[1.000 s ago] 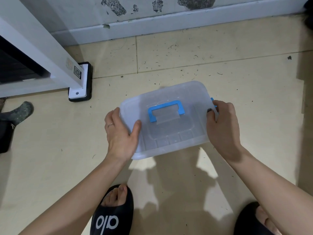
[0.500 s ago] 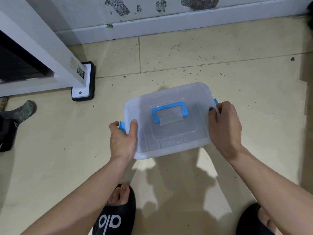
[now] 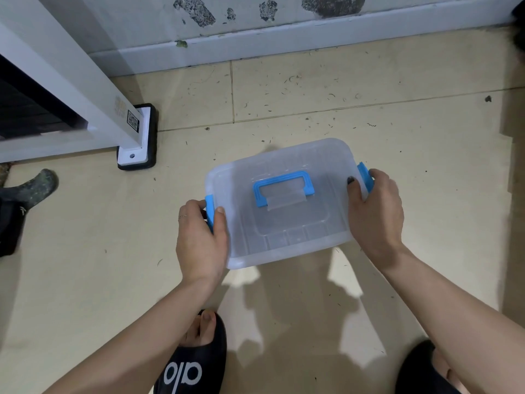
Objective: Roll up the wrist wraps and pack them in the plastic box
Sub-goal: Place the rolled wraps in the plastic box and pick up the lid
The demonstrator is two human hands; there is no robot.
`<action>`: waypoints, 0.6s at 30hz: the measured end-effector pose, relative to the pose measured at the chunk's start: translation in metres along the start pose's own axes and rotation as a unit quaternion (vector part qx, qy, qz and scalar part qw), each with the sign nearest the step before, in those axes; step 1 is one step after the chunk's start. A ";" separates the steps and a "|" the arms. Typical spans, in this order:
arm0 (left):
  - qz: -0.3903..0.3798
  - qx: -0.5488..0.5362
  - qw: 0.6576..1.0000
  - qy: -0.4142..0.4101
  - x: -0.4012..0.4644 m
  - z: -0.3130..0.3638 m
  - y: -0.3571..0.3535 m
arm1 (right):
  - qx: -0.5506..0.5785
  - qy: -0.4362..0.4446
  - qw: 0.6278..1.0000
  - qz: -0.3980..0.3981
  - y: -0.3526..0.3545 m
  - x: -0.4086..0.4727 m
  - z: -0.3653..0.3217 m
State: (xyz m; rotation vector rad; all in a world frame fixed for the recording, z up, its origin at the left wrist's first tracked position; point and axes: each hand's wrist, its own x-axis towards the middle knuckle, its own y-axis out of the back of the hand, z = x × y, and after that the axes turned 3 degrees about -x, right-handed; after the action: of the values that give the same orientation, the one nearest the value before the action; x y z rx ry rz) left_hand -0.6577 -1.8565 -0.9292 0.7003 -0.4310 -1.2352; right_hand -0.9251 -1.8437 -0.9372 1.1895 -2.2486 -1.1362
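The left hand (image 3: 200, 243) is curling round the left end of the box (image 3: 284, 206), thumb lying on the lid and fingers hooking the blue left clip (image 3: 209, 212); the right hand (image 3: 374, 211) is gripping the right end the same way, thumb on the lid, fingers wrapping the right clip (image 3: 364, 176). The box is sitting, or hovering just off, the floor (image 3: 85, 251) between the two hands, lid on, blue handle (image 3: 283, 186) lying flat on top. Through the clear plastic it is looking empty, and no wrist wraps are showing anywhere, so packing is probably yet to begin. The likely step is popping both clips, and the risks are following from that: if one clip is giving before the other, the lid may be twisting and jamming; if both are snapping free under a hard pull, the light box may be jumping or skidding on the smooth tile. A thumb pressing down on the lid while the fingers are pulling up is working against the release. Around the box, a white frame leg (image 3: 85, 89) on a black foot pad (image 3: 138, 139) is standing well to the left, a dark sock (image 3: 31, 189) is lying at the left edge, and the person's black slides (image 3: 196, 362) are standing just behind the box. Nothing is blocking the lid from lifting.
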 end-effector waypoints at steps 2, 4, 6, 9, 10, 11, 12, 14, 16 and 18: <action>0.010 0.032 0.999 -0.016 -0.001 0.001 -0.001 | -0.012 0.025 0.999 0.037 0.000 -0.002 -0.003; 0.008 0.060 0.998 -0.024 -0.001 0.002 -0.002 | -0.014 0.040 0.998 0.042 -0.001 -0.003 -0.005; 0.001 0.080 0.996 -0.029 -0.001 0.004 -0.002 | -0.013 0.052 0.998 0.043 0.000 -0.003 -0.005; -0.008 0.098 0.994 -0.044 0.001 0.005 0.000 | -0.018 0.057 0.997 0.045 -0.001 -0.002 -0.006; -0.012 0.102 0.994 -0.048 0.003 0.006 0.001 | -0.016 0.054 0.997 0.045 -0.002 -0.003 -0.007; -0.015 0.105 0.993 -0.055 0.007 0.006 0.001 | -0.014 0.051 0.997 0.048 -0.003 -0.004 -0.007; -0.019 0.109 0.992 -0.062 0.011 0.007 0.001 | -0.012 0.044 0.998 0.052 -0.004 -0.005 -0.008; -0.026 0.117 0.990 -0.076 0.020 0.008 0.002 | -0.006 0.027 0.998 0.059 -0.006 -0.006 -0.009; -0.031 0.128 0.987 -0.092 0.029 0.010 0.002 | -0.001 0.009 0.998 0.065 -0.009 -0.008 -0.012; -0.036 0.140 0.985 -0.098 0.036 0.012 0.001 | 0.003 -0.007 0.998 0.064 -0.010 -0.008 -0.014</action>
State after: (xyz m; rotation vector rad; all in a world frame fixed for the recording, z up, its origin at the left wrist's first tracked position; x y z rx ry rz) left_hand -0.6546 -1.8935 -0.9226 0.8404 -0.7588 -1.3309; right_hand -0.9066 -1.8473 -0.9359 1.0275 -2.3036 -1.0908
